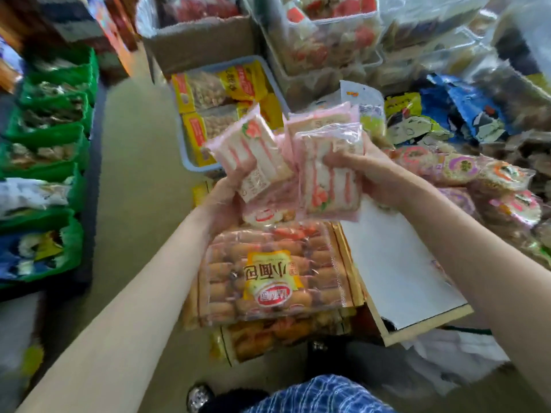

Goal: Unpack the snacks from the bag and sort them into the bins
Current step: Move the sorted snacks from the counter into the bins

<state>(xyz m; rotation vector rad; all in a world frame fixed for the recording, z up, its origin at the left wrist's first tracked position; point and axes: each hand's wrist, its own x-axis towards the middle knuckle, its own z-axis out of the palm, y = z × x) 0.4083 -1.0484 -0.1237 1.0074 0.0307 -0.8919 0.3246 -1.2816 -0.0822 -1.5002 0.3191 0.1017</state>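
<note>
A pink sandwich packet [249, 150] is gripped at its lower end by the left hand [222, 201], the fingers curled round it and the packet tilted up to the left. A second pink packet [329, 174] is clamped in the right hand [378, 171], with further pink packets [320, 117] seen just behind it. Both hands are held close together above a large bag of small bread rolls [277, 272], which is stacked on similar bags. A white board [399, 269] is noted beside the stack. A blue bin [190, 156] with yellow packets lies beyond the hands. Green bins [74, 135] are ranged along the left; round wrapped cakes [465, 171] are piled at the right.
</note>
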